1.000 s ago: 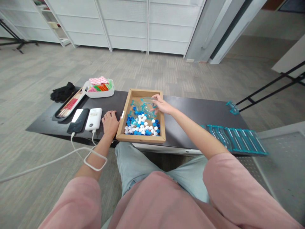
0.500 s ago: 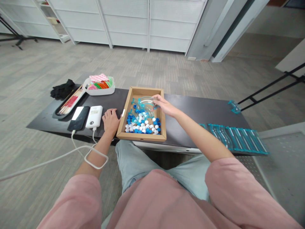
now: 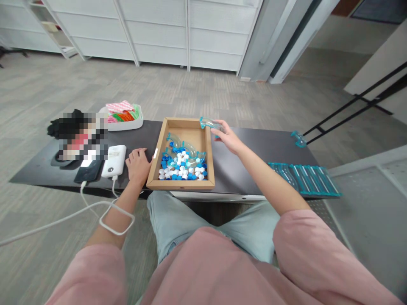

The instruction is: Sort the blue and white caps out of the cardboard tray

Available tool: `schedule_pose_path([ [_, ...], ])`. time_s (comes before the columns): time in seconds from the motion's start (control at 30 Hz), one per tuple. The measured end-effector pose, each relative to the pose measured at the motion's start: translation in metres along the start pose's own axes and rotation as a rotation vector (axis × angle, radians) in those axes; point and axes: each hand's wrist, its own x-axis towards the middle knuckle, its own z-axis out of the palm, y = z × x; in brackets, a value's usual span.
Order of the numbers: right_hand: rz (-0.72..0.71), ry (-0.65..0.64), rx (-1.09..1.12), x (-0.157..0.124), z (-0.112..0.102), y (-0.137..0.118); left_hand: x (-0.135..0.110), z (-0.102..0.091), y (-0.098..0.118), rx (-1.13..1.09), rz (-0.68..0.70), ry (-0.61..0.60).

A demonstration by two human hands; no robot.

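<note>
My right hand (image 3: 226, 136) grips a clear curved tube (image 3: 210, 123) with blue-green ends, above the right rim of a shallow cardboard box (image 3: 181, 184). Part of the tube is hidden by my fingers. Inside the box lie more curved clear tubes (image 3: 190, 149) and a heap of small white and blue pieces (image 3: 182, 163). My left hand (image 3: 138, 164) rests on the dark table with fingers spread, just left of the box's side wall.
Left of my left hand lie a white power bank (image 3: 114, 161) and a phone (image 3: 89, 170), both cabled. A white basket (image 3: 127, 124) of colourful items stands behind. At the right end are a row of clear tubes (image 3: 313, 178) and a single tube piece (image 3: 299, 139) by black bars.
My right hand has lifted a curved tube out of the box and moved it right, over the rim. My left hand stays on the table. The view has shifted slightly right.
</note>
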Motion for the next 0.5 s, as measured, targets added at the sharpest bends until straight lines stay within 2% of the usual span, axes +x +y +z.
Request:
schedule_pose_path([
  [0.1,0.015,0.071,-0.089,-0.006,-0.028,0.012,0.001,0.004,0.001,0.013,-0.018,0.015],
  [0.17,0.046,0.132,-0.257,-0.009,-0.055,0.022,0.001,0.009,-0.002,0.033,-0.04,0.028],
  [0.33,0.235,0.363,-0.811,-0.03,-0.15,0.045,0.009,0.03,-0.029,-0.004,-0.008,0.102],
  [0.4,0.321,0.437,-0.91,-0.045,-0.186,0.053,0.012,0.037,-0.041,0.123,-0.011,0.087],
  [0.5,0.415,0.509,-0.937,-0.068,-0.227,0.065,0.01,0.038,-0.046,0.519,0.051,0.045],
])
